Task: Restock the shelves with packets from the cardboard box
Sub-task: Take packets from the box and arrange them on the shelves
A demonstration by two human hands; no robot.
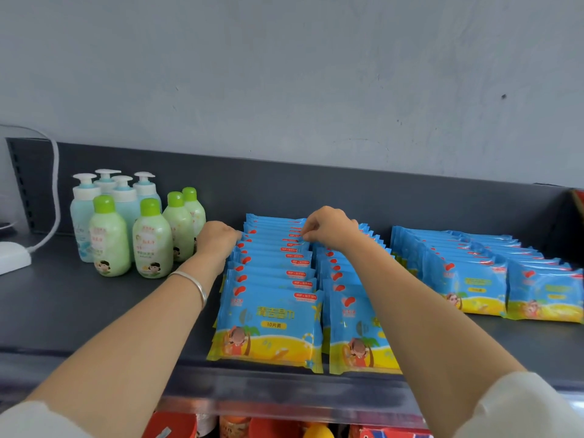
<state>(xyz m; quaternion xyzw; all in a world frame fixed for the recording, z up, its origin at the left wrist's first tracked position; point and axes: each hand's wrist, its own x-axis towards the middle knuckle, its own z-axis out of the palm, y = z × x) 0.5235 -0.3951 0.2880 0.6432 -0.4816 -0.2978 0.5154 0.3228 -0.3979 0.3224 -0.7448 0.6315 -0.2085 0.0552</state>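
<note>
Hands at the packet row (271, 311) on the shelf (94, 311).
The right grip (328, 229) pinches one packet (292, 239) by its top edge; the left grip (218, 238) curls at the row's side, hold unclear.

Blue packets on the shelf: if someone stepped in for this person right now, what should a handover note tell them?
Left hand: rests against the left side of the leftmost row, near its back; fingers hidden.
Right hand: pinches the top edge of a back packet in that row.
Done: that row and three more rows of blue packets stand on the shelf, right of the bottles.
Left: probably straighten this row. The cardboard box is out of view, so how many packets remain is unknown.
</note>
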